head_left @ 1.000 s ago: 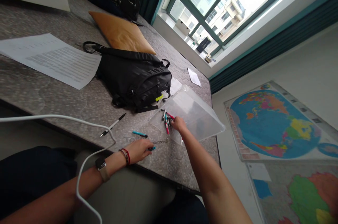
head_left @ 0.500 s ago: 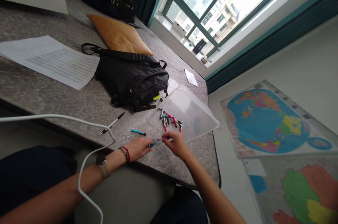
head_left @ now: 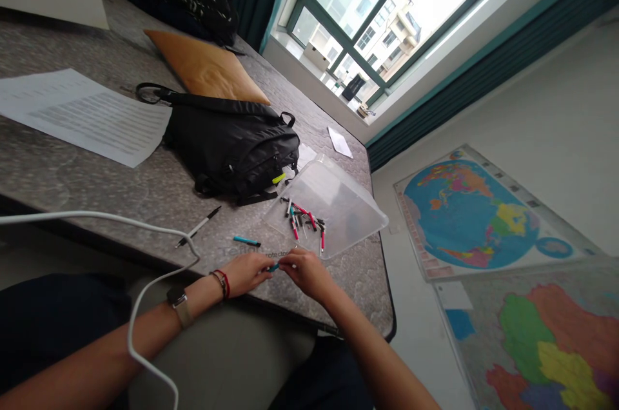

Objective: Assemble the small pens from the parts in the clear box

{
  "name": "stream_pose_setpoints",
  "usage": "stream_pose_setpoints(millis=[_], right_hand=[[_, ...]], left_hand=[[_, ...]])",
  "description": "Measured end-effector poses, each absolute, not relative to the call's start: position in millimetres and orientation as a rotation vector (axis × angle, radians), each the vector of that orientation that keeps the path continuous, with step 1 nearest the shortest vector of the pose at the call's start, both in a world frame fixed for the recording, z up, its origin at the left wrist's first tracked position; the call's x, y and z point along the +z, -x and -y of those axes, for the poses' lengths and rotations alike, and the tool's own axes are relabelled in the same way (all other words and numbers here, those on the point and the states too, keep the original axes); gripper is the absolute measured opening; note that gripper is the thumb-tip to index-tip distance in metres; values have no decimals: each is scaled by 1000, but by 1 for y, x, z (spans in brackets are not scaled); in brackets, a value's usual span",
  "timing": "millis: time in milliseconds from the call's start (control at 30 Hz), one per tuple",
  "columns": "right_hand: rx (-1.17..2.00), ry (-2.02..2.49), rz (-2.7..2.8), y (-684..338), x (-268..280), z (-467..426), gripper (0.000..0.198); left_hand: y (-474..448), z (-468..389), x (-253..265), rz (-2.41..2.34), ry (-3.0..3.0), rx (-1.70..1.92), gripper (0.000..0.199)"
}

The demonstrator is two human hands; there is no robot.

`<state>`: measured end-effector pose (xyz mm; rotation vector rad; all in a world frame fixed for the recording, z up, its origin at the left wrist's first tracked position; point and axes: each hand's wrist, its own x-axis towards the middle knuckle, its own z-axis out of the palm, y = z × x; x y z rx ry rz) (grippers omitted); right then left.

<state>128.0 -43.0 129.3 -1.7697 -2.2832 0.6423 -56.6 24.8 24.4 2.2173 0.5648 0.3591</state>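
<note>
My left hand [head_left: 249,273] pinches a short teal pen part [head_left: 273,266] just above the front edge of the bed. My right hand [head_left: 307,273] meets it there, fingers pressed together at the part's right end. What the right fingers hold is mostly hidden; a small pale tip shows by them. Just beyond the left hand lies another teal pen piece [head_left: 246,241] with a dark end. Several red, black, white and teal pen parts [head_left: 304,220] lie in a clear plastic tray [head_left: 345,204] past the right hand. A black-and-white pen [head_left: 198,227] rests farther left.
A black backpack [head_left: 236,146] stands behind the pens on the grey mattress [head_left: 116,184], with a brown envelope [head_left: 207,68] behind it. Printed paper [head_left: 87,113] lies at left. A white cable [head_left: 140,307] crosses over my left forearm. Maps [head_left: 474,210] hang on the right wall.
My right hand has moved left and down from near the tray to the teal part, so both hands' fingers now meet. The view has shifted slightly.
</note>
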Motion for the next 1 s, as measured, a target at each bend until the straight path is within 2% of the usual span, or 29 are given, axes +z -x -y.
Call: stream_pose_setpoints(millis=[667, 833, 933, 1000], right_hand=[[707, 1833, 2223, -125, 124, 46, 16], [759, 1865, 2142, -140, 117, 41, 25], [670, 1989, 2043, -164, 105, 27, 37], [509, 2191, 1938, -185, 97, 13, 36]], left_hand=[[55, -24, 28, -520, -2164, 375, 25], [54, -26, 26, -534, -2157, 382, 22], [53, -26, 26, -518, -2145, 387, 22], [53, -26, 25, -519, -2143, 377, 23]])
